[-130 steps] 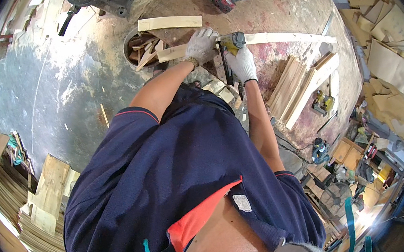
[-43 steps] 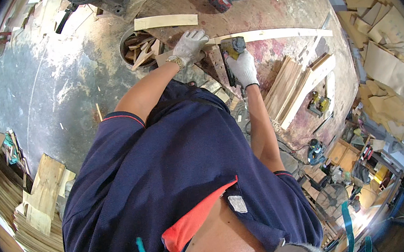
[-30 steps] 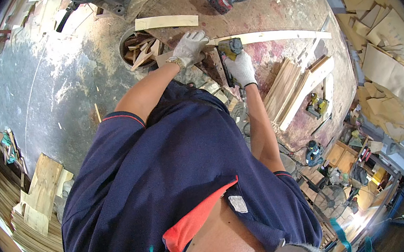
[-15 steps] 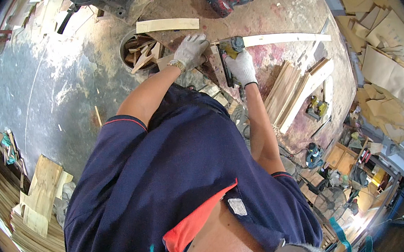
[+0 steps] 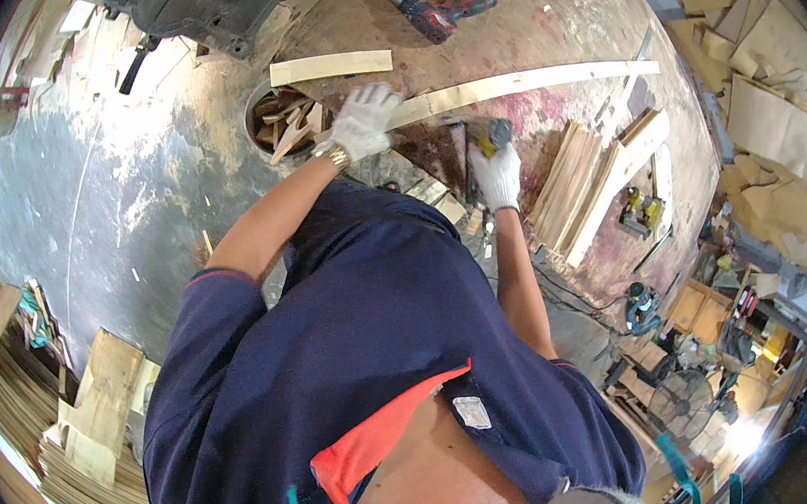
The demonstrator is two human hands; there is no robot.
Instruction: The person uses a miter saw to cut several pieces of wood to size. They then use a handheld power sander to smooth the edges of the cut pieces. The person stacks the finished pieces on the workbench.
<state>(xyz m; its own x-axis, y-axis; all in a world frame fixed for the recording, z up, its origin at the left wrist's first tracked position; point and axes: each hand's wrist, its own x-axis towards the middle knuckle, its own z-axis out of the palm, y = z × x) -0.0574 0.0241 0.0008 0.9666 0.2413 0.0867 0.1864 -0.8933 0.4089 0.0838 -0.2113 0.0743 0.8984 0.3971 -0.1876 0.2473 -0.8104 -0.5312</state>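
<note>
Long wood strip (image 5: 524,84): here it is, stretching left to right across the worktable (image 5: 587,23).
Left hand (image 5: 362,121): gloved, fingers spread, right at the strip's left end (pressing or hovering, can't tell).
Right hand (image 5: 497,178): wrapped round a yellow-and-black power tool (image 5: 487,138), blurred, on the strip's near side.
Drill (image 5: 436,21): lying far.
Offcuts (image 5: 293,130): heaped left of the left hand.
Planks (image 5: 561,180): stacked right of the tool.
</note>
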